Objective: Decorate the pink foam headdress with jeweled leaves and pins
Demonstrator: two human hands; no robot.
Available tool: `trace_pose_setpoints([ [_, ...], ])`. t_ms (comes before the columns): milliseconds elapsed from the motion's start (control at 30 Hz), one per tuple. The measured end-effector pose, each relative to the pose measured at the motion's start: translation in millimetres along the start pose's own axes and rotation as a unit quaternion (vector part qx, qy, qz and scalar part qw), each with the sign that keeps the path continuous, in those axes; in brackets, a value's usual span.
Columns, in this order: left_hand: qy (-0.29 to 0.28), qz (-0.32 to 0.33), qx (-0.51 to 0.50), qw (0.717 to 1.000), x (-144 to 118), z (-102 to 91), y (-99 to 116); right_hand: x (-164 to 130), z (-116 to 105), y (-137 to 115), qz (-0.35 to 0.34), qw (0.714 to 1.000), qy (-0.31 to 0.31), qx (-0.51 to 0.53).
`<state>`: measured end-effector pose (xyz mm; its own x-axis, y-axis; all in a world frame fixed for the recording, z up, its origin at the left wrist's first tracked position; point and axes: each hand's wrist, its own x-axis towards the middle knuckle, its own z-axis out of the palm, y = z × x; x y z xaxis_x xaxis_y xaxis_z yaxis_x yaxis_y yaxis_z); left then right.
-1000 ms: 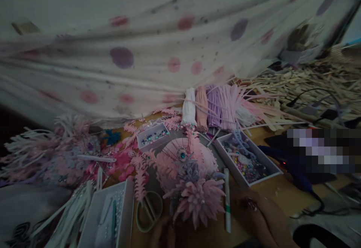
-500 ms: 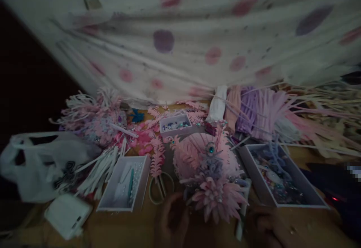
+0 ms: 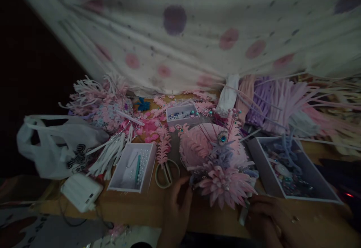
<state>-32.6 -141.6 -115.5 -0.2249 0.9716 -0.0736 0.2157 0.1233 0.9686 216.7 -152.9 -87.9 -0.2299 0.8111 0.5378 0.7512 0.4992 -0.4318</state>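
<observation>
Pink paper flower piece [image 3: 222,173] stands on the wooden table [image 3: 132,210], between the two hands. The left hand [image 3: 176,212] rises from the lower edge with loosely open fingers, the fingertips close to the flower's left side, just beside the scissors [image 3: 166,173]. The right hand [image 3: 265,218] lies low at the flower's right, fingers curled; whether it grips something I cannot tell. A bead box [image 3: 290,171] is near it.

A pink headpiece [image 3: 217,161] of feathery foam fronds sits on the wooden table, a teal gem at its centre. A spiky pink flower [image 3: 225,188] fronts it, lavender petals just above.
</observation>
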Motion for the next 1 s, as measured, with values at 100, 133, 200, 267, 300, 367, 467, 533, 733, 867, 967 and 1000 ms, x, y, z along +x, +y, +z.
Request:
trace_pose_setpoints([
  [100, 0.021, 0.042, 0.020, 0.999, 0.4, 1.1, -2.0, -0.9, 0.3, 1.3, -0.007, 1.000, 0.000, -0.003],
  [133, 0.023, 0.053, 0.023, 0.998, 0.4, 1.4, -1.7, -1.2, 0.6, 1.8, -0.009, 1.000, -0.001, -0.004],
  [200, 0.025, 0.062, 0.023, 0.998, -0.3, 2.5, -0.4, -2.1, 1.0, 2.5, -0.010, 1.000, -0.003, -0.005],
  [267, 0.022, 0.051, 0.002, 0.998, -1.8, 4.7, 1.7, -2.8, 0.8, 2.5, -0.012, 1.000, -0.009, -0.007],
  [300, 0.021, 0.044, -0.018, 0.999, -2.7, 5.9, 3.2, -3.0, 0.4, 2.2, -0.011, 1.000, -0.009, -0.008],
  [367, 0.036, 0.053, -0.058, 0.996, -4.5, 7.1, 7.6, -3.0, -1.1, 0.9, -0.009, 1.000, -0.005, -0.011],
  [467, 0.084, 0.148, -0.053, 0.984, -5.5, 3.5, 17.1, -2.2, -2.9, -2.0, -0.004, 1.000, 0.009, -0.011],
  [533, 0.083, 0.210, -0.001, 0.974, -4.8, -1.6, 23.1, -2.2, -2.8, -3.8, 0.006, 1.000, 0.011, -0.007],
  [733, 0.020, 0.226, 0.103, 0.968, -2.2, -5.1, 28.8, -9.9, 0.4, -2.3, 0.005, 1.000, -0.006, 0.016],
  [867, 0.017, 0.213, 0.101, 0.972, -3.6, 0.6, 29.8, -13.0, -2.8, -2.1, 0.009, 1.000, -0.009, 0.013],
  [967, 0.030, 0.196, 0.094, 0.976, -5.7, 2.6, 33.0, -8.8, -7.1, -6.7, 0.002, 1.000, 0.021, 0.023],
  [1000, 0.031, 0.196, 0.096, 0.975, -6.3, 2.9, 34.1, -6.8, -8.3, -8.8, 0.000, 0.999, 0.031, 0.028],
])
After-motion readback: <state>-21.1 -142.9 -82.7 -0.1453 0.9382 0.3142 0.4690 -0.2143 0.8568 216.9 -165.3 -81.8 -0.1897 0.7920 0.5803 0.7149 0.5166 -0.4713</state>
